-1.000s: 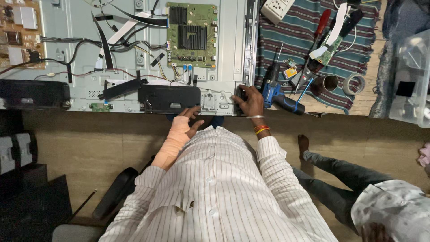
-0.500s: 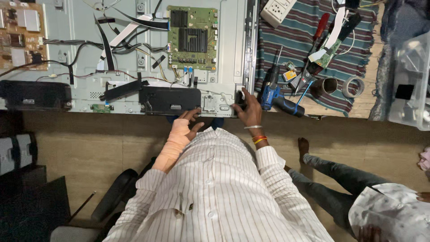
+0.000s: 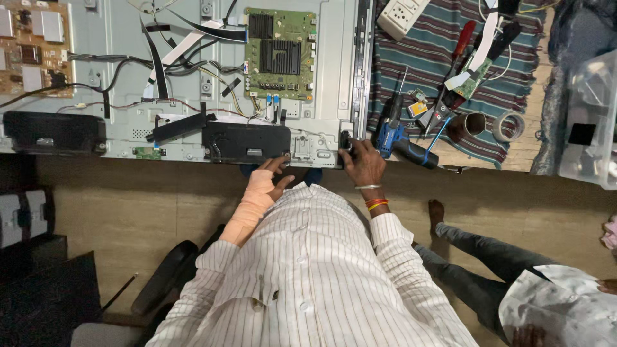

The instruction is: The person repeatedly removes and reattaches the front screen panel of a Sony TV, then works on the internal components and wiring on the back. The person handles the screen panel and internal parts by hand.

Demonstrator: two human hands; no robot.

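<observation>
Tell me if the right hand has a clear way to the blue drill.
Probably yes. The right hand rests on the panel's lower right corner, and the blue drill lies just beside it on the striped cloth, with nothing between them.

Matt metal panel (striped cloth)

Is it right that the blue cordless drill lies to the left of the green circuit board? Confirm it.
Not right. The head view shows the blue cordless drill lying to the right of the green circuit board, on the striped cloth beside the person's right hand.
</observation>
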